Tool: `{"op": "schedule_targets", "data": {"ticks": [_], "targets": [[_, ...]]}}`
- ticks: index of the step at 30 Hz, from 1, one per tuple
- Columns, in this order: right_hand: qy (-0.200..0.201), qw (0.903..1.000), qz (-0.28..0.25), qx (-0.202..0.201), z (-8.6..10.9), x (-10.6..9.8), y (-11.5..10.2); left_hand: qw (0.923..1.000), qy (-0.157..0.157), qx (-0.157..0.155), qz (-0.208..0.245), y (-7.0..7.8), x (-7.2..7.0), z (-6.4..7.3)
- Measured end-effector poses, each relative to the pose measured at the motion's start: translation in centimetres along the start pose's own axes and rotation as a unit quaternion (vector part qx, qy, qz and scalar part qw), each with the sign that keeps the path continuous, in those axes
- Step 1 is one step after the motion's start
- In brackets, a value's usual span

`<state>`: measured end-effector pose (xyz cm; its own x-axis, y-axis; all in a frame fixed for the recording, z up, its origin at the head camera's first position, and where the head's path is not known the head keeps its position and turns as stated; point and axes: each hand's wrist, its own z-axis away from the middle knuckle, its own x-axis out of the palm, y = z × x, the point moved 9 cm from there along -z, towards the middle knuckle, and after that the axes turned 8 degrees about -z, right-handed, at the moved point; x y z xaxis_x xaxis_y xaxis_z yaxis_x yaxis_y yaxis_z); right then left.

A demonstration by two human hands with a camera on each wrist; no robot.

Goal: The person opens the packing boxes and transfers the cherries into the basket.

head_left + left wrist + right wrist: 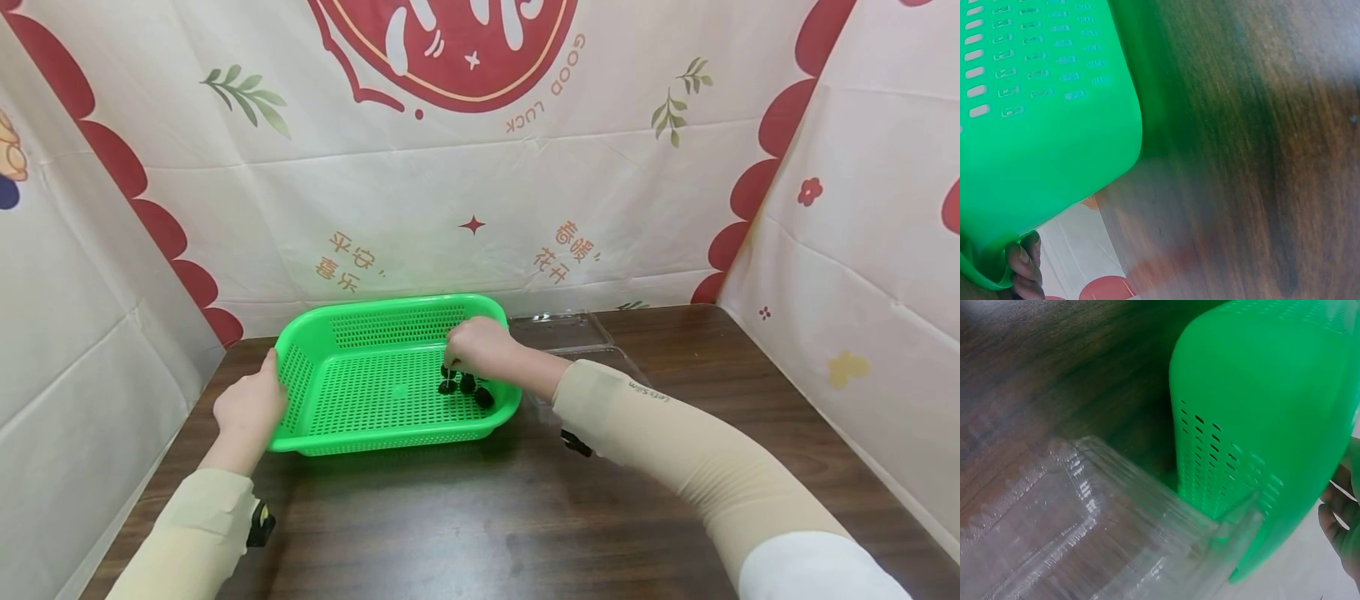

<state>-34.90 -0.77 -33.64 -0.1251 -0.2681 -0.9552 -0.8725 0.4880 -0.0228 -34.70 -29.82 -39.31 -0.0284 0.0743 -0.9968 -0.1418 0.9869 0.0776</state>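
Note:
A green plastic basket (405, 435) with slotted walls sits on the brown table, and several dark round cherries (483, 398) lie at its right end. My left hand (251, 404) grips the basket's left rim, its fingertips (1022, 262) curled over the edge in the left wrist view. Over the right end of the basket, my right hand (483, 346) points down with fingers curled. It pinches a thin pale stem, below which hangs or rests a dark cherry (447, 387). Part of the cherry group is hidden under this hand.
A clear plastic clamshell box (1035, 531) stands open against the basket's right side, its far half (562, 331) near the back cloth. Printed cloth walls (420, 208) enclose the wooden table (450, 525) at the back and both sides.

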Motion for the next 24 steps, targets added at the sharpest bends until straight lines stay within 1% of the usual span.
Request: {"op": "schedule_targets", "data": {"ticks": [10,18,24], "targets": [[-0.002,0.9999,0.016,-0.004,-0.4,0.6,-0.6,1.0000,0.001,0.002,0.001,0.0,0.0,-0.1],[-0.019,0.9994,0.027,0.005,-0.7,1.2,-0.1,1.0000,0.001,0.004,0.000,0.1,0.0,-0.1],[-0.015,0.9996,0.023,0.011,-0.8,1.1,0.1,1.0000,-0.002,0.002,-0.003,0.1,0.0,0.1]]}}
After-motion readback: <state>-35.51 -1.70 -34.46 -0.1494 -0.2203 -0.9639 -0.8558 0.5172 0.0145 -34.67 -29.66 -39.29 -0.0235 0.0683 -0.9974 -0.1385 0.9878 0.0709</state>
